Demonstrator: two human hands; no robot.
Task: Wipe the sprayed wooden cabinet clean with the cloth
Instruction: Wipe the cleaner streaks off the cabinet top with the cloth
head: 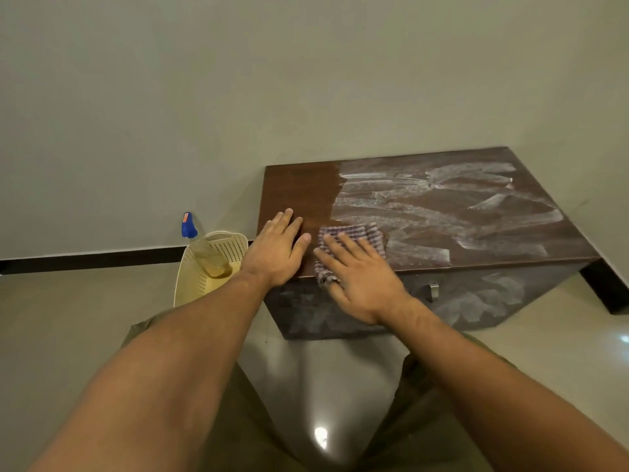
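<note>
- The right hand (360,270) lies flat with fingers spread, palm pressing down on a checked purple-and-white cloth (350,240); the fingers are not curled around it, so it is pinned rather than gripped.
- The left hand (279,250) rests open and flat, fingers together, on the bare wood just beside the cloth, holding nothing.
- The cloth sits at the near edge of the top of a low dark-brown wooden cabinet (296,189), and one crumpled corner hangs over the front edge under the right hand.
- The left strip of the cabinet top looks clean and brown; to the right of the cloth the top is covered in streaky white residue (442,202).
- The cabinet's front face also carries whitish smears, and a small metal handle (433,290) shows on it.
- To the left of the cabinet, on the pale glossy floor (85,318), stands a cream perforated plastic basket (199,277), leaning towards the wall.
- In the basket lies a clear spray bottle with a blue trigger head (189,227) and yellowish liquid inside.
- Olive-green trousers (238,420) show at the bottom of the view.
</note>
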